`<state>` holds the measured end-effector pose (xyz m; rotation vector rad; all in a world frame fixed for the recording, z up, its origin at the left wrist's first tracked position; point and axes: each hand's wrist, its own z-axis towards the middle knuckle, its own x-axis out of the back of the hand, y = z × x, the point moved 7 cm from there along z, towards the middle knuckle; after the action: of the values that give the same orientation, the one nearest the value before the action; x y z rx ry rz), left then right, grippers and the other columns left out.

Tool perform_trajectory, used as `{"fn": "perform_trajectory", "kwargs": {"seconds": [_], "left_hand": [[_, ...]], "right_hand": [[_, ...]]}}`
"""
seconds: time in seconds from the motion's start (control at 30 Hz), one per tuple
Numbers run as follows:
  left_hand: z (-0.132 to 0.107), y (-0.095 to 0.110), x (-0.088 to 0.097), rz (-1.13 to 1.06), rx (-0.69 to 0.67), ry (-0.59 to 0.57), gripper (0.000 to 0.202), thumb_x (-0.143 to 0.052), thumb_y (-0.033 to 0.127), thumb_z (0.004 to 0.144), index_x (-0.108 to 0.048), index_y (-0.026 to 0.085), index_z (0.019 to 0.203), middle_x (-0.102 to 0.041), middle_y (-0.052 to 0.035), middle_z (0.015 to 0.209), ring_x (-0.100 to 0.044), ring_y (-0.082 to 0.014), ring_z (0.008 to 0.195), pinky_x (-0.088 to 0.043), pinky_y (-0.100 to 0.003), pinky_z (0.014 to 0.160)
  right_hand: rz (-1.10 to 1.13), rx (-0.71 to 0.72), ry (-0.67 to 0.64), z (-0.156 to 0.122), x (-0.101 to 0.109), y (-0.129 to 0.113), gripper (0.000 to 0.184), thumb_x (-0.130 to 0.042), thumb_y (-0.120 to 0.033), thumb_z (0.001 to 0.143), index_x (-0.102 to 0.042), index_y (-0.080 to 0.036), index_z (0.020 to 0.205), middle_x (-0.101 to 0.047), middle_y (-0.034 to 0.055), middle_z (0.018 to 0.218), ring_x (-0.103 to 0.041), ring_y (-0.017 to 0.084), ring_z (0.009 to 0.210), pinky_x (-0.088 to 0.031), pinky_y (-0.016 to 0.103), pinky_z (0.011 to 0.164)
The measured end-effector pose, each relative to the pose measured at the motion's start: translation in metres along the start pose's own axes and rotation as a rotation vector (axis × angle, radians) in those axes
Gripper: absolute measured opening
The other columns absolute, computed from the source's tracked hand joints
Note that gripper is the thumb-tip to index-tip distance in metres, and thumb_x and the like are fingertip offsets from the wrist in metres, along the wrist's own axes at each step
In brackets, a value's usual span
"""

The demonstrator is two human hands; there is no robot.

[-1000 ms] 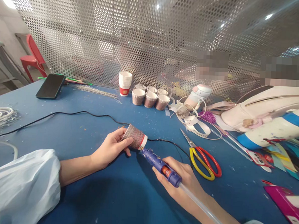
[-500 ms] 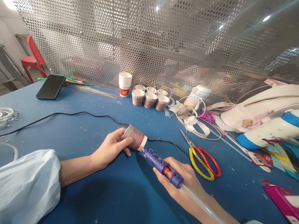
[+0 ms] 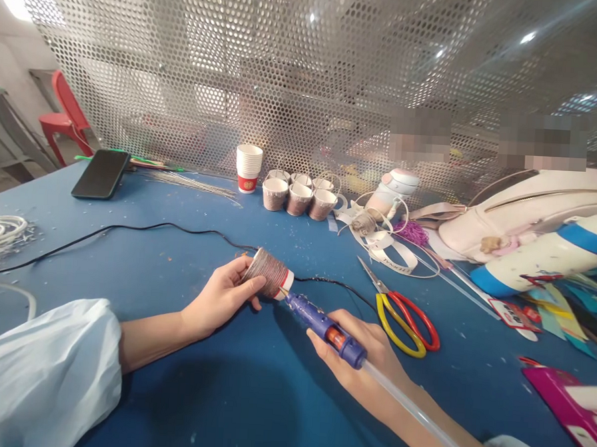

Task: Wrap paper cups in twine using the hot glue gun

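My left hand (image 3: 229,290) grips a paper cup (image 3: 270,274) wound with brownish-grey cord, lying tilted with its white and red end to the right. My right hand (image 3: 359,350) is closed around a blue glue gun (image 3: 318,323), from whose back a long clear glue stick (image 3: 418,416) runs. The gun's nozzle points at the cup's red band, at or very near the edge of the cord winding. To the right of the gun lie scissors (image 3: 398,315) with one yellow and one red handle.
At the back stand a stack of paper cups (image 3: 249,167) and several cord-wrapped cups (image 3: 298,198). A phone (image 3: 101,173) lies at the left; a black cable (image 3: 143,224) crosses the table. A ribbon (image 3: 390,251), a bag (image 3: 529,209), a blue-and-white roll (image 3: 541,256) and a magenta power strip (image 3: 564,404) fill the right.
The glue gun's nozzle has shifted slightly up and right along the cup's edge. The cup seems turned a little in my left hand, which otherwise stays in place.
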<state>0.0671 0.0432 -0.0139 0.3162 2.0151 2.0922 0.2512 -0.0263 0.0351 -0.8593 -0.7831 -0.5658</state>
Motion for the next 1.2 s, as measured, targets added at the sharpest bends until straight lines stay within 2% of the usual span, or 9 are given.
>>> {"fn": "perform_trajectory", "kwargs": {"seconds": [0.2,0.37,0.6,0.83,1.03,1.2], "left_hand": [[-0.001,-0.001,0.000,0.015,-0.005,-0.001,0.026,-0.058,0.039,0.086,-0.057,0.014,0.095,-0.064,-0.0030,0.084,-0.061,-0.0125,0.060,-0.051,-0.031,0.064],[0.001,-0.005,0.001,-0.052,0.010,0.014,0.029,-0.060,0.038,0.085,-0.057,0.014,0.101,-0.065,-0.0039,0.088,-0.061,-0.0125,0.061,-0.052,-0.030,0.062],[0.002,-0.007,0.002,-0.134,0.025,0.027,0.030,-0.062,0.038,0.084,-0.059,0.014,0.101,-0.065,-0.0045,0.091,-0.062,-0.0128,0.063,-0.054,-0.029,0.059],[0.002,-0.004,0.000,-0.120,0.024,0.009,0.029,-0.061,0.037,0.084,-0.058,0.014,0.100,-0.067,-0.0040,0.082,-0.062,-0.0142,0.063,-0.054,-0.029,0.059],[0.003,-0.005,0.001,-0.100,0.019,0.017,0.029,-0.060,0.037,0.085,-0.057,0.014,0.101,-0.065,-0.0037,0.086,-0.062,-0.0133,0.062,-0.054,-0.030,0.060],[0.003,-0.005,0.000,-0.089,0.023,0.002,0.030,-0.060,0.038,0.085,-0.057,0.013,0.102,-0.066,-0.0040,0.085,-0.062,-0.0129,0.060,-0.053,-0.030,0.060]], "right_hand": [[-0.007,0.024,-0.023,-0.001,-0.003,-0.001,0.009,-0.055,-0.022,0.086,-0.052,-0.021,0.079,-0.055,-0.0032,0.061,-0.050,0.010,0.048,-0.037,0.022,0.050],[-0.008,0.007,0.008,0.000,0.000,0.001,0.010,-0.055,-0.025,0.088,-0.052,-0.021,0.079,-0.056,-0.0032,0.060,-0.048,0.010,0.047,-0.037,0.022,0.050],[-0.018,0.006,-0.092,-0.002,-0.010,-0.001,0.010,-0.053,-0.024,0.088,-0.051,-0.021,0.078,-0.055,-0.0025,0.061,-0.051,0.010,0.048,-0.037,0.022,0.049],[-0.042,0.000,-0.014,0.000,-0.003,0.002,0.010,-0.054,-0.025,0.088,-0.052,-0.021,0.078,-0.057,-0.0026,0.061,-0.052,0.010,0.049,-0.038,0.022,0.050],[-0.020,0.013,-0.076,-0.001,-0.007,-0.002,0.009,-0.054,-0.023,0.087,-0.051,-0.021,0.078,-0.055,-0.0024,0.061,-0.051,0.011,0.049,-0.038,0.022,0.049],[-0.018,0.009,-0.047,0.000,-0.006,0.001,0.008,-0.054,-0.023,0.087,-0.052,-0.020,0.080,-0.056,-0.0024,0.062,-0.051,0.010,0.048,-0.038,0.022,0.048]]}}
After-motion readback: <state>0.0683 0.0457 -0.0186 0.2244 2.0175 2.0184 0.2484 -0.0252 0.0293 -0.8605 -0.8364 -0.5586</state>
